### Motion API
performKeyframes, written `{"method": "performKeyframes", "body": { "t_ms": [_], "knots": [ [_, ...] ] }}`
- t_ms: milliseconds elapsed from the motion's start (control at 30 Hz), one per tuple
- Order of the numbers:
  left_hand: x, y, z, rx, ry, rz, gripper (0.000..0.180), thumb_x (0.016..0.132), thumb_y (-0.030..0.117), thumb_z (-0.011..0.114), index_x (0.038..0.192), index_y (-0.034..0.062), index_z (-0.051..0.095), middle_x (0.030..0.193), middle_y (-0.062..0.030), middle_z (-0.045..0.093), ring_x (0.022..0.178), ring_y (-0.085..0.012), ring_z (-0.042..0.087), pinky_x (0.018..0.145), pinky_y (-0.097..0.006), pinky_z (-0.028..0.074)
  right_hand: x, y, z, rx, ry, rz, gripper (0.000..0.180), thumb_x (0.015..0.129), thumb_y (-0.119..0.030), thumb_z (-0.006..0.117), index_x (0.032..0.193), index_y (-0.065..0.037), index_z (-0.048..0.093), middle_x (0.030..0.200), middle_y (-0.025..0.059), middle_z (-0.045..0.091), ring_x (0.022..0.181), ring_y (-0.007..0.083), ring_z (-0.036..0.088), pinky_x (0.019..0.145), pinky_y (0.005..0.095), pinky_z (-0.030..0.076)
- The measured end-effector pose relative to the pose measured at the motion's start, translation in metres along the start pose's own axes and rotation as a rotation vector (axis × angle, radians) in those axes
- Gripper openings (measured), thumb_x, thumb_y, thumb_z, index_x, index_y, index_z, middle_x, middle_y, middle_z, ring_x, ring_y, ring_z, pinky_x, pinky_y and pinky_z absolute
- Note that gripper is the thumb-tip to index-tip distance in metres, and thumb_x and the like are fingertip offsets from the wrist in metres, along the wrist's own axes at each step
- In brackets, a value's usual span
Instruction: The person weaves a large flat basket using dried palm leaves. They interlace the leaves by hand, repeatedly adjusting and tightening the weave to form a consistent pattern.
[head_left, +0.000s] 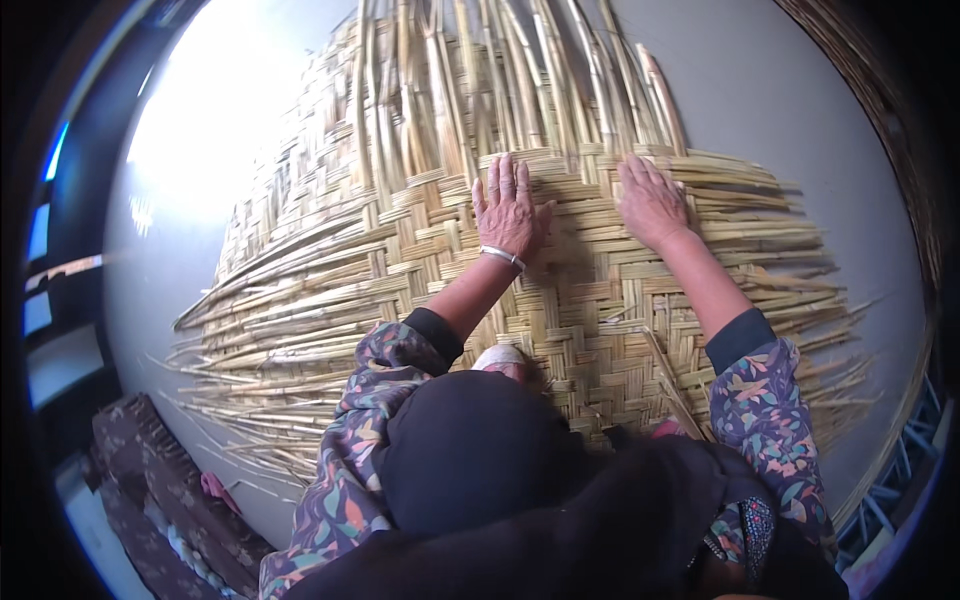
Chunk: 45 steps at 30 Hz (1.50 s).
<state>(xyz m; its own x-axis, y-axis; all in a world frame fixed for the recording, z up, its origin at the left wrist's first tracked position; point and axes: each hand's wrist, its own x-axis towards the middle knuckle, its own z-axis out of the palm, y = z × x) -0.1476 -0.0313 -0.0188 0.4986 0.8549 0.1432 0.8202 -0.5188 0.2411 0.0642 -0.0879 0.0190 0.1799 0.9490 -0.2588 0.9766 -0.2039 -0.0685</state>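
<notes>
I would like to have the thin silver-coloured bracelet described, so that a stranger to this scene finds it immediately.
Start from the broad mat woven of pale yellow reeds. On it, the person's left hand rests palm-down, fingers pointing away; go to its wrist. There sits the thin silver-coloured bracelet, the only one here at a wrist, while the right hand wears none.

Harsh glare whites out the floor (pixel 225 100) at upper left, a soft shadow falls just right of the left hand (pixel 512 220), and fisheye distortion curves edges toward black corners.
</notes>
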Motion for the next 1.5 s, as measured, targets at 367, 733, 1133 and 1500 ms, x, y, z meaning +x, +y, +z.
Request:
{"method": "performKeyframes", "body": {
  "t_ms": [367, 733, 1133, 1500],
  "knots": [
    [-0.028, -0.068, -0.001, 0.056, 0.065, -0.202, 0.077, 0.082, 0.052, 0.051, 0.135, -0.0001, 0.032, 0.143, -0.0215, 0.025, 0.136, -0.0323, 0.019, 0.109, -0.048, 0.011, -0.013, -0.019, -0.008, -0.11, -0.162, 0.093, 0.053, 0.088, -0.015, 0.034, 0.14, -0.004, 0.026, 0.149, 0.0098, 0.018, 0.137, 0.0231, 0.016, 0.111, 0.0389, 0.017],
    [-0.035, -0.084, -0.01, 0.071, -0.039, -0.183, 0.07, 0.081, 0.049, 0.054, 0.131, 0.0025, 0.039, 0.139, -0.0148, 0.037, 0.133, -0.0279, 0.028, 0.108, -0.043, 0.017, -0.021, -0.019, -0.008, -0.106, -0.195, 0.098, 0.055, 0.089, -0.017, 0.04, 0.14, -0.005, 0.024, 0.149, 0.0091, 0.018, 0.137, 0.0237, 0.016, 0.111, 0.0394, 0.02],
    [-0.231, -0.115, -0.103, -0.12, -0.01, -0.276, 0.061, 0.071, 0.024, 0.07, 0.125, 0.0089, 0.044, 0.123, -0.0126, 0.046, 0.116, -0.0305, 0.041, 0.095, -0.043, 0.032, -0.057, -0.017, 0.005, -0.096, -0.217, 0.057, 0.057, 0.088, -0.019, 0.043, 0.14, -0.005, 0.024, 0.149, 0.0112, 0.017, 0.138, 0.026, 0.014, 0.112, 0.0355, 0.019],
    [-0.517, -0.06, -0.175, -0.019, -0.826, -1.275, 0.073, 0.069, 0.042, 0.072, 0.123, 0.0041, 0.041, 0.114, -0.0199, 0.051, 0.104, -0.0363, 0.05, 0.085, -0.042, 0.042, -0.064, 0.01, 0.035, -0.197, -0.13, -0.072, 0.063, 0.084, -0.019, 0.053, 0.14, -0.005, 0.027, 0.148, 0.012, 0.018, 0.137, 0.0276, 0.016, 0.112, 0.0347, 0.019]
  ]
}}
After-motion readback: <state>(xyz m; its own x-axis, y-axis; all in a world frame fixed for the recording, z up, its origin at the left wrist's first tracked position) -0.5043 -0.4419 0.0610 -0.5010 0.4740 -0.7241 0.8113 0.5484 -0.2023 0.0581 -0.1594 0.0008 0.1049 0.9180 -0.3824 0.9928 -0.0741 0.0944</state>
